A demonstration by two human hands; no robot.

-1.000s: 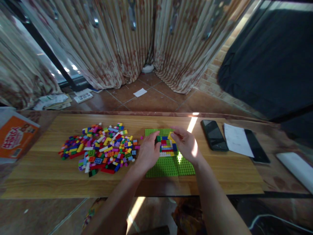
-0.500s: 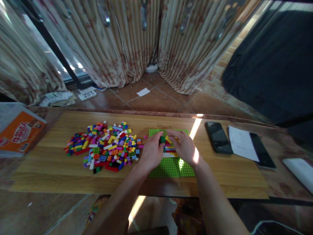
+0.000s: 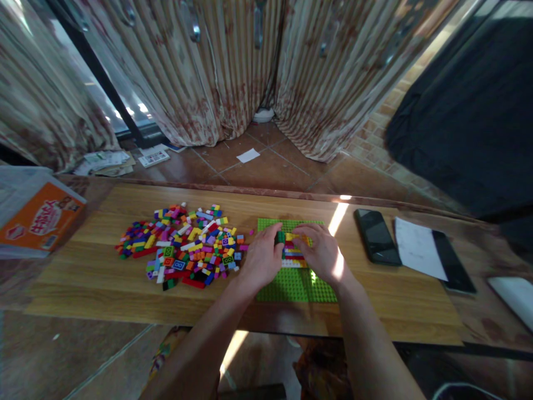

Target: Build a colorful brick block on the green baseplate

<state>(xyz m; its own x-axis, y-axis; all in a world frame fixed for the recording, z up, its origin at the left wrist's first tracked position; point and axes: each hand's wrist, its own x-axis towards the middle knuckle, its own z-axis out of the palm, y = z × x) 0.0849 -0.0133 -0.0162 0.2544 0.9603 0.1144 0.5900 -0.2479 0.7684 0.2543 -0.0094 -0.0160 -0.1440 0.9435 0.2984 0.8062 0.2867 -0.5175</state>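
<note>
Left grip pinching green brick, right grip apparently pinching yellow brick; uneven pressure could dislodge seated bricks on baseplate beneath.

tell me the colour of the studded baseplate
The baseplate is bright green, seen best in the head view.

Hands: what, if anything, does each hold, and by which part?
Left hand: apparently a green brick, by its sides. Right hand: touching a yellow brick; grip hidden.

Flat green studded baseplate with multicoloured bricks atop
</note>
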